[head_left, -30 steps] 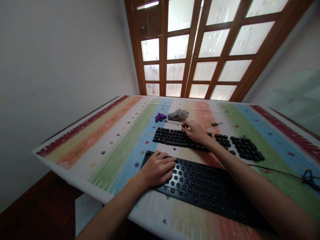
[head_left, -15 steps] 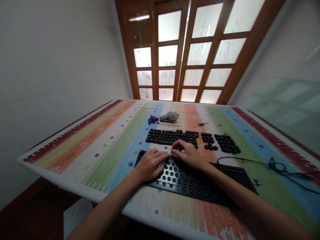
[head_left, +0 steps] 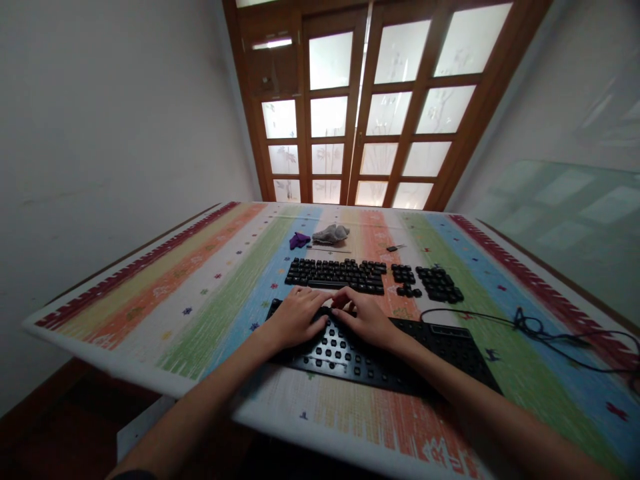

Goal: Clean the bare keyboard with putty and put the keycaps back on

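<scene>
Keyboard base (head_left: 360, 367): matte black plastic, long and flat, studded with rounded key posts; it is lying at the near edge of the counter (head_left: 120, 372), under both our hands. Our left hand (head_left: 300, 319) is resting on its left end, fingers bent; our right hand (head_left: 364, 321) is curling at its upper edge, fingertips meeting the left's. We cannot tell whether either is gripping anything. Black keycaps (head_left: 345, 275), blocky and grouped, are lying just beyond. Farther out: thin rod (head_left: 330, 250), crumpled grey cloth (head_left: 331, 234), smaller purple cloth (head_left: 299, 241). Black cable (head_left: 520, 321), looping rightward. Striped tablecloth (head_left: 215, 300), woven-looking. Change: our right hand, formerly over the keycaps, is now working beside our left.
</scene>
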Available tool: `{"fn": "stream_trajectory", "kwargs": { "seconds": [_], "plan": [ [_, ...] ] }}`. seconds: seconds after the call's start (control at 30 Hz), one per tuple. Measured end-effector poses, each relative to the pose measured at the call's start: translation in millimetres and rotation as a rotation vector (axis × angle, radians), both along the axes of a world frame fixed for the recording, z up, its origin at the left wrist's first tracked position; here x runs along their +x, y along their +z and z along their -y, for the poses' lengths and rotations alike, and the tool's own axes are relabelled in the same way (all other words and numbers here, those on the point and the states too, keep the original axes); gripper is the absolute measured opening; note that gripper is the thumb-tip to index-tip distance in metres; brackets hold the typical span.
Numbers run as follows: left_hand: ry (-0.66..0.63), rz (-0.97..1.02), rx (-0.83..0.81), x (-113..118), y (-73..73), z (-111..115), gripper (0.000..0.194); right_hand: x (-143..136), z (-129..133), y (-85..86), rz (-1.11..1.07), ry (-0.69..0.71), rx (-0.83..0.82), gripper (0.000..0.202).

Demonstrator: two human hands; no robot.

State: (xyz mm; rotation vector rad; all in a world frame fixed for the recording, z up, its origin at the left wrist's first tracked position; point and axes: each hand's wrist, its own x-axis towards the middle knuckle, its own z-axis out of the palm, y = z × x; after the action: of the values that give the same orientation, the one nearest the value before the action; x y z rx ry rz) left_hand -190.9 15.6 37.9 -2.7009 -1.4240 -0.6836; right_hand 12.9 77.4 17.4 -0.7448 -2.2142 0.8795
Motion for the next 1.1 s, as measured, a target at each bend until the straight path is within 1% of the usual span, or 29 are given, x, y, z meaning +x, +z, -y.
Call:
{"fn": "stream_trajectory", "kwargs": {
  "seconds": [0.07, 0.13, 0.23, 0.3, 0.47, 0.73, 0.97, 1.1],
  "plan": [
    [0.003, 0.017, 0.001, 0, -0.4, -2, 0.026, -1, 2, -0.5, 0.011, 0.001, 0.051, 0.009],
    [-0.002, 0.04, 0.007, 1, -2.9, -3, 0.019, -2, 4, -0.8, 0.03, 0.0, 0.123, 0.01],
    [-0.01, 0.081, 0.018, 3, -9.2, -2, 0.019, -2, 6, -1.7, 0.066, -0.018, 0.227, 0.014],
    [-0.016, 0.104, 0.022, 3, -13.2, -1, 0.02, -1, 5, -2.7, 0.093, -0.033, 0.259, 0.016],
    [-0.029, 0.14, 0.035, 4, -18.2, -4, 0.017, -3, 5, -5.7, 0.114, -0.06, 0.241, 0.019],
    [-0.015, 0.165, 0.054, 4, -20.5, -5, 0.013, -9, 9, -8.5, 0.049, -0.116, 0.162, 0.021],
    [-0.03, 0.189, 0.046, 5, -21.0, -2, 0.017, -5, 9, -6.9, 0.101, -0.085, 0.251, 0.023],
    [-0.037, 0.203, 0.045, 5, -20.9, -2, 0.017, -6, 8, -5.0, 0.1, -0.067, 0.229, 0.025]
  ]
}}
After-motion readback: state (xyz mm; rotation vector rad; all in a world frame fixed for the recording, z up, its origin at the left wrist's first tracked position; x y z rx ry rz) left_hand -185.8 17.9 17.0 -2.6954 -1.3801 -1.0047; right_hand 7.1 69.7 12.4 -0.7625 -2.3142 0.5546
